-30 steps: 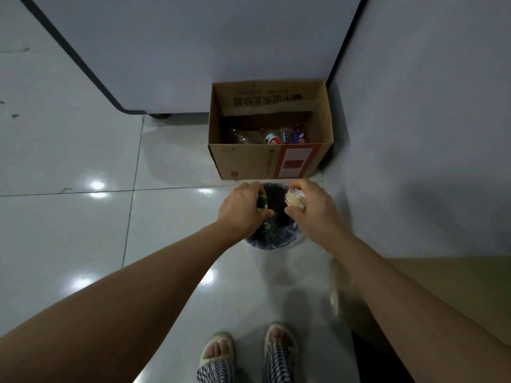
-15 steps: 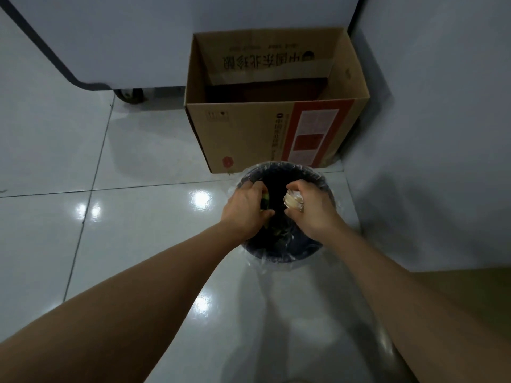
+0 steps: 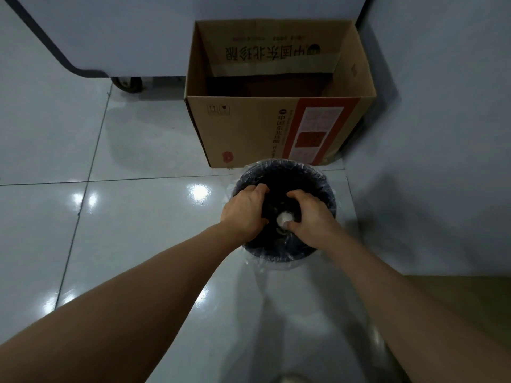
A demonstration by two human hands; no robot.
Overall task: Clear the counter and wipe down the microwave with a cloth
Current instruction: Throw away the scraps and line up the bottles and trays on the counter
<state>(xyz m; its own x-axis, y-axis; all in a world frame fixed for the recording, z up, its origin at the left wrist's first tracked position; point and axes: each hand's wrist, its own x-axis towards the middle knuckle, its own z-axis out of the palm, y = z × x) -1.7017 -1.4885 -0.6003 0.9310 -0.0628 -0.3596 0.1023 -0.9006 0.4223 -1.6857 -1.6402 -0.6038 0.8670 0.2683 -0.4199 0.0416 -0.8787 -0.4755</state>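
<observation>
Glossy tile floor [image 3: 132, 139] – both hands over lined bin [image 3: 323, 186]

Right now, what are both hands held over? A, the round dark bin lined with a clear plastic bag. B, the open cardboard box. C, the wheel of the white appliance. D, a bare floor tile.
A: both the left hand and the right hand sit over the mouth of the round dark bin, while the cardboard box stands behind it, untouched.
</observation>
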